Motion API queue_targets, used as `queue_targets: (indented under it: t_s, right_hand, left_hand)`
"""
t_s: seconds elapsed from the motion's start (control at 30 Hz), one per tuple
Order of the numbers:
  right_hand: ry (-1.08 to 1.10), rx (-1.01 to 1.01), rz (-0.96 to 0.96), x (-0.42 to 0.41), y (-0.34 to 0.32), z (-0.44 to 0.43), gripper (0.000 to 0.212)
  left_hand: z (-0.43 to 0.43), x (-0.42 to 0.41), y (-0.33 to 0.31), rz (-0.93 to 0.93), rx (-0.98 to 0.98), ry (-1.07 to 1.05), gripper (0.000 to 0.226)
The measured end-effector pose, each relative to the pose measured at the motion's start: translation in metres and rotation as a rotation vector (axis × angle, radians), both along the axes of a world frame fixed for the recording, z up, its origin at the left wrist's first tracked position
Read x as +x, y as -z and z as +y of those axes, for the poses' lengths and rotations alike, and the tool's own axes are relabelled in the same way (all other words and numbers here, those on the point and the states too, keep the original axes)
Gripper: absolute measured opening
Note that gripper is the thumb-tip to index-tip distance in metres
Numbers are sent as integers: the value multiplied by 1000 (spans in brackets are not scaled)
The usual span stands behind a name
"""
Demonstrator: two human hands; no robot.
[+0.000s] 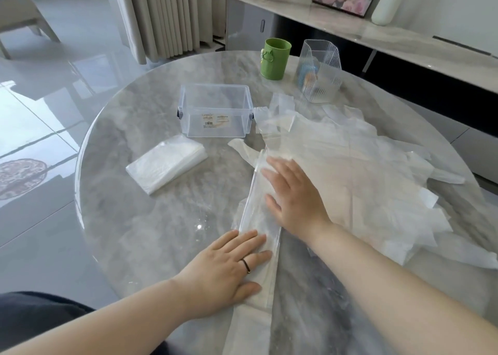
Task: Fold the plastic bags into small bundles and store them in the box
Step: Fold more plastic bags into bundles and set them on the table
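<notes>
At a round marble table (134, 220), we see a person partway through the folding step: one plastic bag (254, 214) lies in the middle of the table, already narrowed into a long strip that runs from near the person toward the far side. Both hands lie flat on it, grasping nothing. The left hand (229, 268), wearing a dark ring (245, 265), has its straight fingers resting on the near end, while the right hand (293, 195) presses with spread fingers on the far part of the strip. We judge the lengthwise folds largely made and the strip being flattened. The next move, as we read it, calls for pinning one end and turning the strip over itself, end to end, into a small bundle, keeping the slippery film from springing open. The clear box (215, 107) waits on the far side, left of the strip, and we can make out no bundle inside it. A loose pile of bags (363, 166) spreads to the right, and a flat white stack (165, 163) sits to the left, near the box. A green cup (275, 58) and a ribbed clear container (319, 72) stand at the far edge. The box carries a small label (215, 119), but its print is too small for us to read, and we find no other legible writing or brand.
</notes>
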State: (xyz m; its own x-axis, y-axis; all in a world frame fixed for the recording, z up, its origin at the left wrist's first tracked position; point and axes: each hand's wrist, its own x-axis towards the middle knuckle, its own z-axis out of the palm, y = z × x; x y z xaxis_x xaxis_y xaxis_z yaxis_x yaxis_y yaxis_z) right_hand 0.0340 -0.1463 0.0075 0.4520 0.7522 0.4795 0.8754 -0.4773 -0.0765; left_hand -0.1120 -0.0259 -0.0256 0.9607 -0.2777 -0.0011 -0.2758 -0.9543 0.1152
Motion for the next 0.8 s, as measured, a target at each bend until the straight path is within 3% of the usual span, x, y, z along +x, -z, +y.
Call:
queue_targets:
  t_s: [0.1,0.27,0.43,0.5,0.6,0.73,0.8]
  right_hand:
    - [-187,83,-31,-50,7,-44,18]
    - [-394,-104,-47,-115,14,-84,15]
    - [-345,-332,54,-135,13,-89,70]
    - [-321,-368,75,-138,12,-87,81]
    - [-291,-394,54,-144,13,-84,87]
    - [-192,-298,-51,-157,32,-76,65]
    - [-144,-213,-79,-162,38,-73,44]
  left_hand:
    - [-2,-2,0,-38,-5,-2,53]
    - [0,-6,-4,-107,31,-68,55]
    - [1,-10,-16,-304,-231,-51,35]
    - [9,-16,-24,-280,-234,-67,32]
    - [14,-29,-36,-76,-264,-34,38]
    - [9,-43,-42,148,-279,19,47]
    - [12,-46,-41,123,-167,52,44]
